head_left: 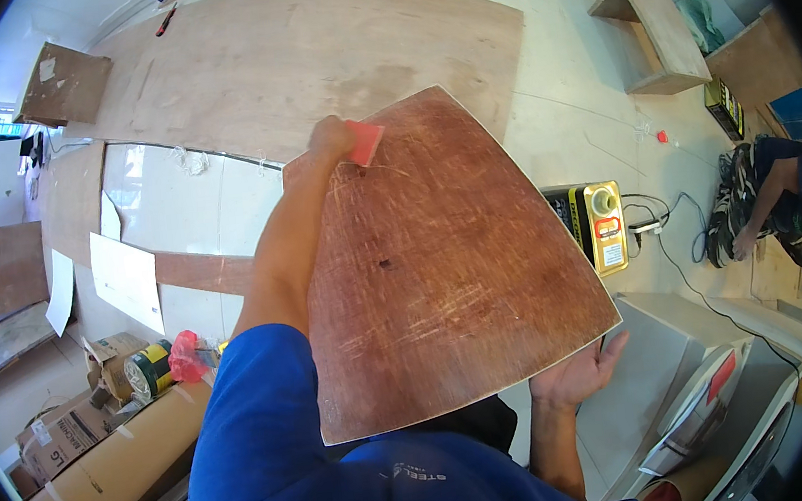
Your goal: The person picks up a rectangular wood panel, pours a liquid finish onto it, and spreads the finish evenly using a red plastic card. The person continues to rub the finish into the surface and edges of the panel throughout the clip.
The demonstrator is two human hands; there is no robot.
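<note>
Head view: right hand (577, 375), open-palmed, at the brown board's (431, 257) near-right corner; board tilts before the blue shirt (275, 446); left hand (330, 138) grips a red block (367, 143) at its far edge; plywood sheet (304, 47) beyond!

The left arm (283, 252) stretches forward, and the left hand (333, 141) is at its far end, back upward, fingers folded into a grip. Nearer the body, behind it and to its right, the right hand (572, 376) lies palm up, its thumb spread outward and its other fingers partly hidden. The right forearm (556, 453) extends straight back from that hand's wrist.
</note>
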